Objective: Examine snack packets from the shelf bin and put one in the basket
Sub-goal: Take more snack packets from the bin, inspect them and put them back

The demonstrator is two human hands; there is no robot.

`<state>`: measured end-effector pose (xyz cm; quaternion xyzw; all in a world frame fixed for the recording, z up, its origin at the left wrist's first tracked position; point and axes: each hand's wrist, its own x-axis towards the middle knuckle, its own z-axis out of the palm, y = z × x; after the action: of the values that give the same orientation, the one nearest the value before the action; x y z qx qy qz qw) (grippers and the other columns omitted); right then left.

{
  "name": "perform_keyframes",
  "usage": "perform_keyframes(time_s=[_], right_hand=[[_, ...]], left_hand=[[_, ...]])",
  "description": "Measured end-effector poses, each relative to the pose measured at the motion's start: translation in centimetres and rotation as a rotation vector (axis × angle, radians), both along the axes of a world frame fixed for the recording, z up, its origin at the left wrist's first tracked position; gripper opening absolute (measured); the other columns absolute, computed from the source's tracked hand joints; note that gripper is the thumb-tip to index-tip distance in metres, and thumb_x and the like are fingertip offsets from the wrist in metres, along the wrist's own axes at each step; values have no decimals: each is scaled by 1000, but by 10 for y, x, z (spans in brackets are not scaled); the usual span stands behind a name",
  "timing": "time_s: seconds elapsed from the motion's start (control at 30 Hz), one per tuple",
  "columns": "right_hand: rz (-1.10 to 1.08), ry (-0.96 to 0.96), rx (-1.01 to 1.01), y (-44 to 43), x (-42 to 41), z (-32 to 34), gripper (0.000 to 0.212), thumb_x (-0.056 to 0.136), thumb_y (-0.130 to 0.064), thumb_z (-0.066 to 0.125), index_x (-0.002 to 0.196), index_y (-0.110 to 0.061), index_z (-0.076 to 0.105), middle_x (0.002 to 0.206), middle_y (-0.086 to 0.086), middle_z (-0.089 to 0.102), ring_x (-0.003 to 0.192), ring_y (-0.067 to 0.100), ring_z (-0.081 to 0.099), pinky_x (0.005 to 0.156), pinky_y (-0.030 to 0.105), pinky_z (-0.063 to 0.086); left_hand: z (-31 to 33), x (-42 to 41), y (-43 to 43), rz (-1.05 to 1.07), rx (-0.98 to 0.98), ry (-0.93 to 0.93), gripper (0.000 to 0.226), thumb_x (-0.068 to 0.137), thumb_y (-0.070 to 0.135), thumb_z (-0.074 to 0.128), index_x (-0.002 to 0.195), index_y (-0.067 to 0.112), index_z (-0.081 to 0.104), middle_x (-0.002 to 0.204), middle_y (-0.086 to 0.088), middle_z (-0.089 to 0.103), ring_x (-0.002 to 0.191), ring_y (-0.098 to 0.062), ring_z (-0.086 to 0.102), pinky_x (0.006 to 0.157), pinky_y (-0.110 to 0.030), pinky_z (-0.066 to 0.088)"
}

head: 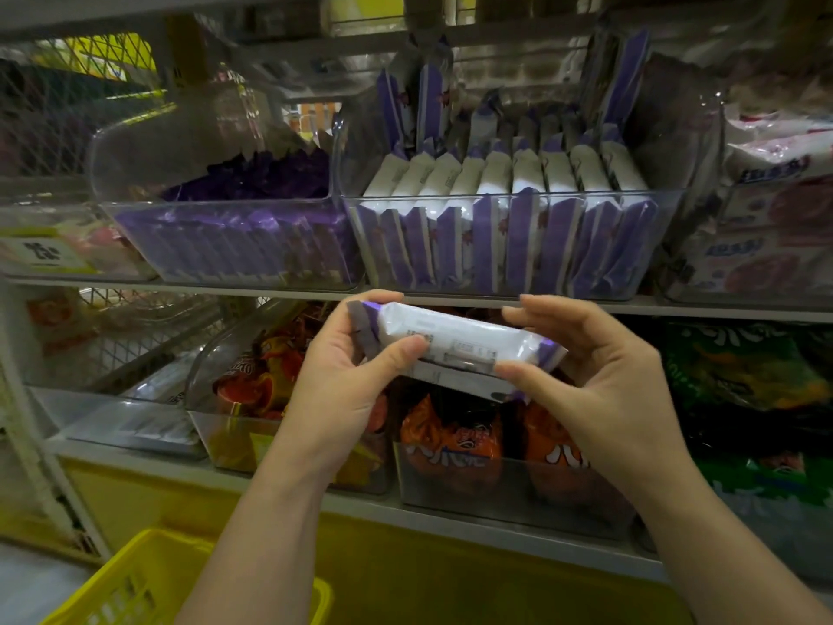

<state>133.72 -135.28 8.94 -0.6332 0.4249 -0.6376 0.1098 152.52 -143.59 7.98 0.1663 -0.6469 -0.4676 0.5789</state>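
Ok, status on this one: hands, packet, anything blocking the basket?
Left hand and right hand both grip the white-and-purple packet, held below the shelf bin. Yellow basket low left, not yet reached. Nothing seen in the way.

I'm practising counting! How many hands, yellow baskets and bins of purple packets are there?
Hands: 2, left hand and right hand
Yellow basket: 1
Bins of purple packets: 2
Total: 5
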Motion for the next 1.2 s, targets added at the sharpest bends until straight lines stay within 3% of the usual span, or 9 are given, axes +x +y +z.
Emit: perform_keyframes(time_s=[0.1, 0.27, 0.37, 0.57, 0.67, 0.73, 0.93, 1.07, 1.2], right_hand=[[90, -135, -17, 0, -1, 1, 29, 65, -26, 76, 93, -24, 67, 96, -15, 74, 93, 3, 70, 78, 14, 54], [109, -139, 2, -2, -2, -1, 4, 75, -19, 66, 77, -16, 66, 88, -17, 75, 88, 0, 70, 71, 12, 53], [114, -149, 28, -4, -5, -3, 6, 77, -18, 63, 79, -13, 63, 91, -16, 75, 90, 1, 70, 72, 11, 53], [190, -184, 158, -4, -10, -6, 9, 76, -28, 66, 75, -19, 65, 97, -2, 75, 97, 12, 70, 75, 20, 56], [324, -213, 300, -1, -15, 2, 15, 80, -42, 70, 88, -29, 70, 101, 3, 74, 98, 20, 71, 72, 26, 58], [444, -232, 464, 0, -16, 5, 35, 72, -54, 68, 103, -38, 71, 108, 0, 73, 100, 22, 70, 72, 32, 60], [692, -173, 735, 6, -12, 8, 37, 77, -43, 62, 113, -40, 69, 114, 6, 71, 97, 21, 70, 72, 26, 57], [641, -262, 638, 3, -9, 6, 37, 82, -42, 58, 117, -34, 68, 111, 7, 72, 96, 21, 70, 69, 27, 57], [451, -281, 525, -3, -3, 1, 32, 83, -44, 56, 114, -38, 63, 106, -4, 73, 96, 19, 71, 72, 34, 60]], left_hand=[[-1, 7, -6, -26, 57, 89, 30, 66, 30, 81, 91, 44, 71, 92, 13, 72, 89, -1, 66, 73, -15, 52], [-2, 9, -8, -45, 99, 123, 31, 65, 29, 81, 90, 44, 72, 93, 14, 72, 91, -2, 66, 74, -15, 52], [-3, 7, -8, -28, 109, 133, 31, 72, 19, 75, 90, 43, 73, 93, 13, 72, 92, -3, 66, 75, -17, 53], [0, 4, -5, 49, 107, 122, 37, 65, 33, 78, 98, 47, 70, 98, 12, 71, 101, -11, 65, 90, -35, 51], [4, 7, -1, 57, 36, -5, 47, 63, 44, 78, 108, 51, 66, 109, 14, 70, 107, -8, 65, 83, -27, 55], [7, 4, 2, 7, -7, -96, 45, 68, 41, 80, 110, 49, 65, 108, 13, 70, 104, -6, 65, 79, -19, 53], [9, -13, 8, -131, -1, -194, 51, 71, 37, 82, 117, 44, 62, 113, 12, 68, 109, -9, 64, 83, -23, 53], [7, -26, 13, -56, -2, -84, 65, 74, 37, 76, 129, 53, 45, 138, 18, 51, 126, 2, 50, 92, -16, 49], [1, -36, 19, -38, 18, -134, 85, 84, 21, 74, 135, 65, 23, 139, 31, 29, 112, 29, 39, 74, 0, 44]])
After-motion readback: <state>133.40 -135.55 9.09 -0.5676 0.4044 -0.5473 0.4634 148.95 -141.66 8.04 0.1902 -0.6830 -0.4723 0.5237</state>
